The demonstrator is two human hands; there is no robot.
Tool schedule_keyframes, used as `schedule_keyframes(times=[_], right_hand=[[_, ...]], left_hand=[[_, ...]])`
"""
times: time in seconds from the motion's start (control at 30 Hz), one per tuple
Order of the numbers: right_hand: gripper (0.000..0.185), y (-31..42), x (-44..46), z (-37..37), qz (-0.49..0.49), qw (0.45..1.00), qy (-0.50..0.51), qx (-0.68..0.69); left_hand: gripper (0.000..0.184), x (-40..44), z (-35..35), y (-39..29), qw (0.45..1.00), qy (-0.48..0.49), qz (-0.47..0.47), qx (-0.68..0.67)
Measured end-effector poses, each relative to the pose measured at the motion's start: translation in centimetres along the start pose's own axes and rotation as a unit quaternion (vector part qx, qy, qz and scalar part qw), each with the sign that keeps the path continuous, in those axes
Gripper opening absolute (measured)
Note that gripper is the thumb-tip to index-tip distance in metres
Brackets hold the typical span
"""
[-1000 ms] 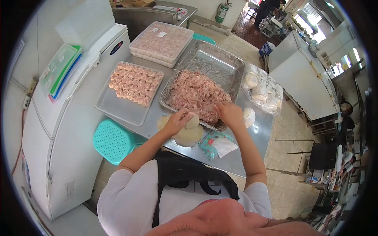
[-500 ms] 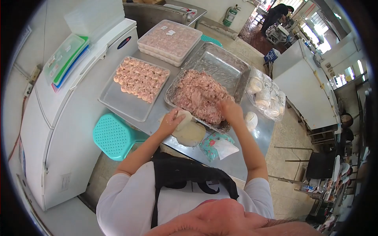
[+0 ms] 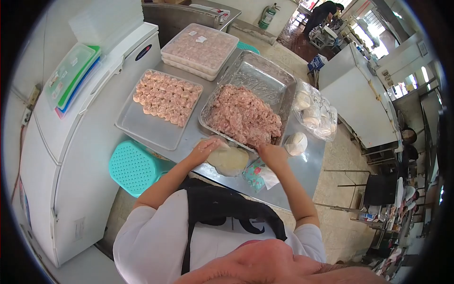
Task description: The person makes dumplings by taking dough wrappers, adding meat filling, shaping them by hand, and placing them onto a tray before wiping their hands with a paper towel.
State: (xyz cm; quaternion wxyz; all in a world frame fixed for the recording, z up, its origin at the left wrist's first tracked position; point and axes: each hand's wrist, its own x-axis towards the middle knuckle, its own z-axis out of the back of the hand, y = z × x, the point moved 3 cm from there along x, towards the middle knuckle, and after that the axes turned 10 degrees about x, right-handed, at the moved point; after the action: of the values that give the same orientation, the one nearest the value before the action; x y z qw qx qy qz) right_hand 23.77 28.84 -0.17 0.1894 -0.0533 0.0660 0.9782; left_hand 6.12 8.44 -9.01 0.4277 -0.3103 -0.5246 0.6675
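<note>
My left hand (image 3: 208, 149) is curled at the near edge of the table, beside a flat stack of thin round dough wrappers (image 3: 229, 161). A pale dough wrapper shows partly at its fingers, mostly hidden by the hand. My right hand (image 3: 271, 156) is closed at the near rim of a deep metal tray (image 3: 279, 71), against the heap of ground meat (image 3: 243, 113); whatever its fingers grip is hidden. Left of the metal tray, rows of filled dumplings (image 3: 166, 97) sit on a shallow plastic tray (image 3: 142, 124).
Stacked lidded containers (image 3: 200, 49) stand behind the dumplings. Bagged pale rounds (image 3: 314, 111) and a white wrapped lump (image 3: 296, 143) lie to the right. A floral packet (image 3: 259, 176) sits near the front edge. A turquoise stool (image 3: 135, 165) and white freezer (image 3: 90, 156) are left. Another person (image 3: 321, 18) works far back.
My right hand has come out of the meat toward me, to the tray's near rim. The left hand has turned over, and the wrapper it held up is now mostly hidden.
</note>
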Motion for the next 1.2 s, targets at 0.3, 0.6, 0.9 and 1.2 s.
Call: schedule_keyframes(times=[0.3,0.6,0.9,1.2], right_hand=[[0.035,1.8,-0.2,3.7,0.019,0.999,-0.036,-0.032],[0.034,0.0,1.9,1.9,0.045,0.999,-0.024,-0.007],[0.034,-0.1,0.2,-0.7,0.002,0.976,-0.046,0.211],[0.029,0.5,0.1,0.3,-0.011,0.864,-0.128,0.487]], left_hand=[[0.024,-0.5,1.4,-2.5,0.998,0.053,0.014,-0.036],[0.023,-0.9,1.3,-2.0,0.992,0.051,0.068,-0.089],[0.03,-0.6,0.0,-2.7,0.862,-0.119,0.145,-0.471],[0.054,7.3,-3.4,-8.3,0.733,-0.06,0.139,-0.663]])
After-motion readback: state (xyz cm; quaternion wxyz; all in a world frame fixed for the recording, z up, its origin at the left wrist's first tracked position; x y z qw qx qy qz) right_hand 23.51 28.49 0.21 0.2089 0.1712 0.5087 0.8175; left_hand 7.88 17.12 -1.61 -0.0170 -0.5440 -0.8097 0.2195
